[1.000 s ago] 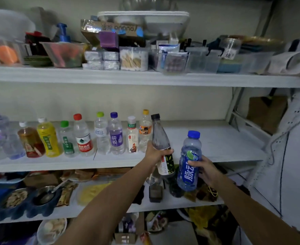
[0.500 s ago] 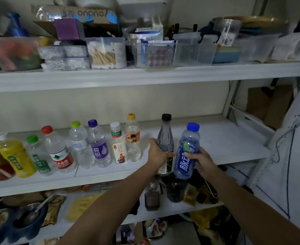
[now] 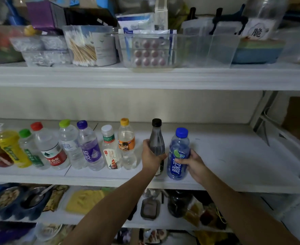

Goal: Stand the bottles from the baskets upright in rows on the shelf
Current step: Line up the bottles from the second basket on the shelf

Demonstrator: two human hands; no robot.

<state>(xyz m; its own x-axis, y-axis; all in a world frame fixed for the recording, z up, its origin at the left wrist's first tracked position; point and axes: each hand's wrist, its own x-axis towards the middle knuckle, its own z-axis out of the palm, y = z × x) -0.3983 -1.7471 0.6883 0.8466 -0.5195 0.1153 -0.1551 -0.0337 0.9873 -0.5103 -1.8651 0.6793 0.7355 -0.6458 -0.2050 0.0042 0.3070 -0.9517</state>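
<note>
Dark bottle (image 3: 156, 138) and blue bottle (image 3: 178, 156) are upright at the shelf (image 3: 234, 156) front, right of the orange-capped bottle (image 3: 126, 144). My left hand (image 3: 151, 157) wraps the dark one, right hand (image 3: 194, 163) the blue. Bases flat, in line, then I release gently.

Middle shelf (image 3: 234, 161): white, bare on the right half of the frame.

Left half: a row of upright bottles. From the left: yellow bottle (image 3: 9, 147), green-cap bottle (image 3: 30, 152), red-cap bottle (image 3: 48, 151), lime-cap bottle (image 3: 69, 144), purple-cap bottle (image 3: 90, 151), white-cap bottle (image 3: 110, 151), orange-cap bottle (image 3: 126, 144). These are mostly clear and closely packed.

Centre: dark bottle (image 3: 156, 138), slim with a black cap, upright, gripped by the left hand (image 3: 151, 156). Just to its right is the blue bottle (image 3: 178, 156), blue-capped and upright, gripped by the right hand (image 3: 193, 161). Both bases are at the shelf's front edge.
</note>
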